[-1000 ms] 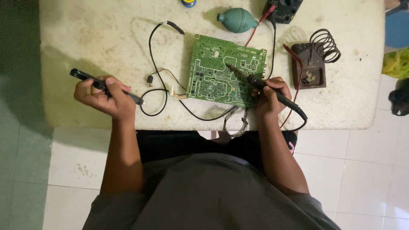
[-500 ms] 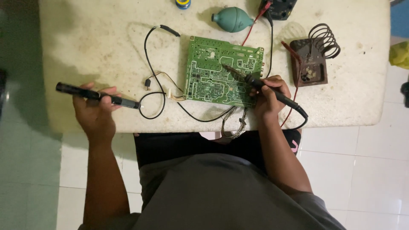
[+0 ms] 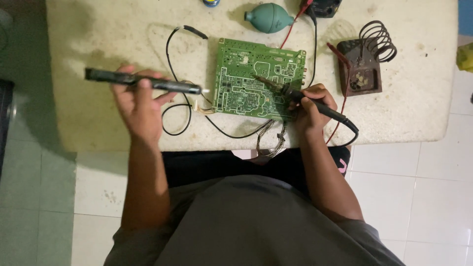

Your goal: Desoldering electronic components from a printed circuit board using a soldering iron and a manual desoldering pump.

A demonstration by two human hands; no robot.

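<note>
Left hand [image 3: 138,101] was clamped around a dark pen-shaped tool [image 3: 143,81], held level above the desk [image 3: 98,34], its pale tip just left of the green circuit board [image 3: 258,79]. Right hand [image 3: 310,111] gripped a soldering iron [image 3: 300,98] whose tip rested on the board's middle. Beyond lay a green rubber blower bulb [image 3: 268,17] and, to the right, a coil-spring iron stand [image 3: 367,61].

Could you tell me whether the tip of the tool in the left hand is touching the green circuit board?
Apart. The head view shows bare table between the dark tool tip and the circuit board.
</note>
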